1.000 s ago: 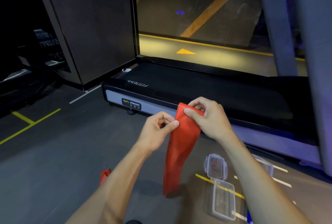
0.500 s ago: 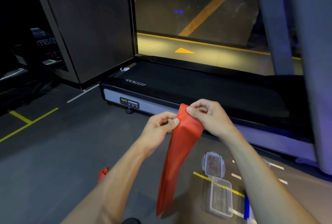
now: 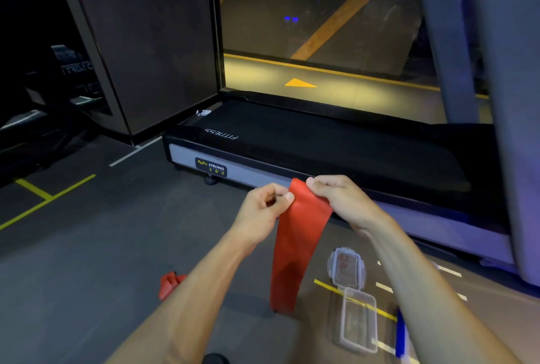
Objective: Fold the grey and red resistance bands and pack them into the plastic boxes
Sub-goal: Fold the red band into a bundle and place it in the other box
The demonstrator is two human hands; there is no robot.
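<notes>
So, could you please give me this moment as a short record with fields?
left hand: pinches the top left edge of the red band
right hand: pinches the top right edge
red band: hangs down towards the floor
plastic box: open on the floor, holds no band, lid beside it
second red piece: on the floor behind the left forearm
background: treadmill

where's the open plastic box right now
In the head view the open box lies on the floor at lower right, under the right forearm, beside its lid and right of the hanging red band.
</notes>
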